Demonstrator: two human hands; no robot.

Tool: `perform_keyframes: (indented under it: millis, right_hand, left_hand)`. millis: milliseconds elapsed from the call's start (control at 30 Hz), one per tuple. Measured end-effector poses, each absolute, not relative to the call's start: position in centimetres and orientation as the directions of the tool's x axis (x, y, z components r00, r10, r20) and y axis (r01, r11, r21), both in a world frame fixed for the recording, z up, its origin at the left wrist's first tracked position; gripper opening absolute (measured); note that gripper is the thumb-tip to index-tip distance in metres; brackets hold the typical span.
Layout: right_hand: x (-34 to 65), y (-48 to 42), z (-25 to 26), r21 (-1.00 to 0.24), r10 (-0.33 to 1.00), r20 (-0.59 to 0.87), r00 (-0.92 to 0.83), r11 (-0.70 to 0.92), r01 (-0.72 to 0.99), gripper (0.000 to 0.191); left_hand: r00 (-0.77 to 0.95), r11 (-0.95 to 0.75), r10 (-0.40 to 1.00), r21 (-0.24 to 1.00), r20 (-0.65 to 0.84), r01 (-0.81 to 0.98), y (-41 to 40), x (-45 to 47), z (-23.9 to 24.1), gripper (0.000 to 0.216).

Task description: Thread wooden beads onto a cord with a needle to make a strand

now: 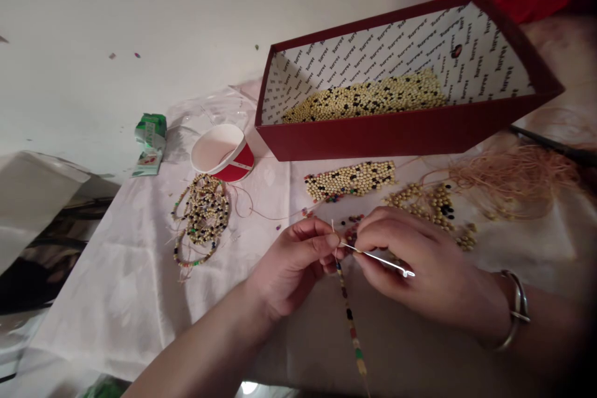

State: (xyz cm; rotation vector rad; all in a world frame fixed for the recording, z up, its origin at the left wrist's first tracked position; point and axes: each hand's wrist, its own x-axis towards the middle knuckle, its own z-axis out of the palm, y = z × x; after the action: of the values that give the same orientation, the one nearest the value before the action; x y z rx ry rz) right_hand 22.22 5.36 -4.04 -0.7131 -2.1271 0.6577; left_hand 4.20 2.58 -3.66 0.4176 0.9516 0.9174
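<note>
My left hand (291,261) is closed in a pinch on the thread end of a beaded strand (349,314). The strand hangs down from the fingertips, with dark, red, green and yellow beads along it. My right hand (424,267) is closed around a thin, shiny metal crochet hook (385,262). One end of the hook points at the left fingertips, and the bent end sticks out below the right fingers. Loose dark and red beads (352,220) lie just behind the hands, partly hidden by them. A silver bangle (518,305) is on my right wrist.
A dark red box (373,137) holding pale and black beads stands behind. Before it lie a flat bead patch (352,180), loose pale beads (415,199) and pinkish thread (504,177). Leftward are a paper cup (240,163), a heap of bead strings (203,214) and a green packet (152,137).
</note>
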Motion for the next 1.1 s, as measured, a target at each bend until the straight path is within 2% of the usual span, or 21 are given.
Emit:
perform_keyframes:
  millis: [267, 467, 700, 900, 1100]
  right_hand:
    - [22.4, 5.2, -3.9, -0.688, 0.673, 0.464, -0.576, 0.683, 0.245, 0.018]
    - [23.1, 5.3, -4.0, -0.722, 0.654, 0.474, -0.59, 0.672, 0.164, 0.026]
    - [23.4, 5.5, -4.3, -0.698, 0.67, 0.44, -0.598, 0.674, 0.242, 0.024]
    - [23.0, 5.2, -4.4, -0.663, 0.688, 0.335, -0.644, 0.658, 0.357, 0.005]
    - [22.7, 5.3, -4.4, -0.614, 0.681, 0.37, -0.633, 0.69, 0.384, 0.016]
  left_hand:
    - [0.262, 0.566, 0.823, 0.681, -0.505, -0.465, 2.4, 4.1, -3.7, 0.022]
    - [0.218, 0.506, 0.859, 0.706, -0.463, -0.496, 2.5, 3.9, -3.7, 0.02]
    - [0.091, 0.389, 0.917, 0.824, -0.388, -0.413, 2.3, 3.7, -3.5, 0.017]
    - [0.082, 0.399, 0.913, 0.832, -0.4, -0.387, 2.0, 3.7, -3.7, 0.018]
    - [0.149, 0.451, 0.891, 0.804, -0.428, -0.387, 2.1, 4.0, -3.7, 0.017]
